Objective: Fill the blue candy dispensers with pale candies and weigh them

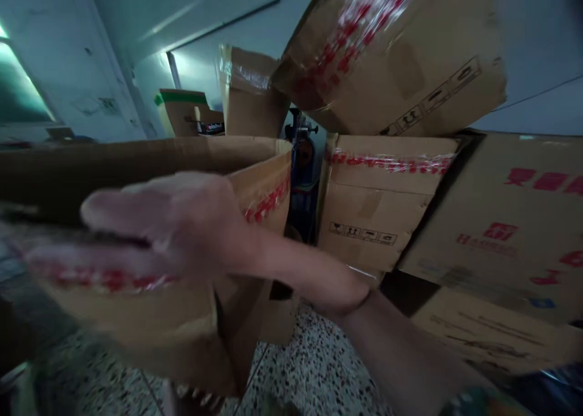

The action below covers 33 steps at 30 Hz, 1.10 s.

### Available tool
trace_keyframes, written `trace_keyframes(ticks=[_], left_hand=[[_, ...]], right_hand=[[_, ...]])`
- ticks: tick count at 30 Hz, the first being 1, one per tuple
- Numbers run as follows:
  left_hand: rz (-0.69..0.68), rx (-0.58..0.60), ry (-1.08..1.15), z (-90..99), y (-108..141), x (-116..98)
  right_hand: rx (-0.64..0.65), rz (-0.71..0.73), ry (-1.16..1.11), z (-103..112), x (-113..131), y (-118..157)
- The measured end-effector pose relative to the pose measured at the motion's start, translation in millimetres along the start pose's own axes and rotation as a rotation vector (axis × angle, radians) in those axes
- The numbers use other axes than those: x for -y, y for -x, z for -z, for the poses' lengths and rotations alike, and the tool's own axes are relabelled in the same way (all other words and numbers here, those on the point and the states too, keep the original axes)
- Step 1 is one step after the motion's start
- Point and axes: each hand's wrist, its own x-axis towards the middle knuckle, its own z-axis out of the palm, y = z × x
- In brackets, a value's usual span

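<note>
A large open cardboard box (150, 319) with red-printed tape fills the left side, its open top facing up. My right hand (182, 221) reaches in from the lower right and is closed over the box's near rim, fingers on the inner side and thumb outside. Hand and near rim are blurred by motion. What lies deep inside the box is dark and hidden. My left hand does not show.
Closed cartons (373, 191) are stacked on the right, one tilted carton (410, 57) on top. Smaller boxes (252, 100) stand behind the open box. A dark blue machine (303, 167) sits between them. Speckled floor (323, 355) shows below.
</note>
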Motion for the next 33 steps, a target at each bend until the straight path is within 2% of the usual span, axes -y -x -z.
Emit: trace_keyframes(ticks=[3,5,7,10,12,14,17,21,26,29,31,33], left_hand=[[0.080,0.195,0.030,-44.9,-31.1,-18.8],[0.107,0.258,0.042,-66.5,-40.7,-28.8],[0.107,0.260,0.033,-76.9,-40.3,-37.3],[0.084,0.230,0.000,-75.6,-33.3,-48.7],[0.101,0.234,-0.021,-75.5,-37.0,-56.7],[0.135,0.265,-0.044,-85.4,-53.2,-65.6],[0.157,0.324,-0.078,-119.2,-92.2,-77.4],[0.214,0.358,-0.115,-166.5,-135.6,-84.4],[0.220,0.380,-0.145,-205.8,-163.2,-97.9],[0.196,0.342,-0.208,-236.7,-163.8,-118.4],[0.179,0.310,-0.296,-259.8,-154.1,-134.0],[0.092,0.260,-0.393,-278.4,-138.2,-146.7]], right_hand=[[-0.009,-0.232,-0.031,-23.0,-42.7,10.8],[-0.084,-0.316,-0.098,-34.0,-66.1,16.5],[-0.150,-0.345,-0.141,-41.1,-82.1,17.6],[-0.184,-0.359,-0.161,-49.4,-92.3,12.8],[-0.191,-0.368,-0.162,-60.3,-95.7,11.9],[-0.185,-0.372,-0.150,-79.4,-102.0,17.4],[-0.147,-0.370,-0.119,-119.0,-119.0,34.3],[-0.019,-0.371,-0.071,-163.2,-139.5,51.3],[0.164,-0.411,-0.011,-184.5,-145.2,73.2],[0.409,-0.540,0.113,-188.6,-146.1,107.1],[0.578,-0.657,0.239,-190.1,-147.4,131.2],[0.668,-0.778,0.362,-192.3,-149.1,146.6]])
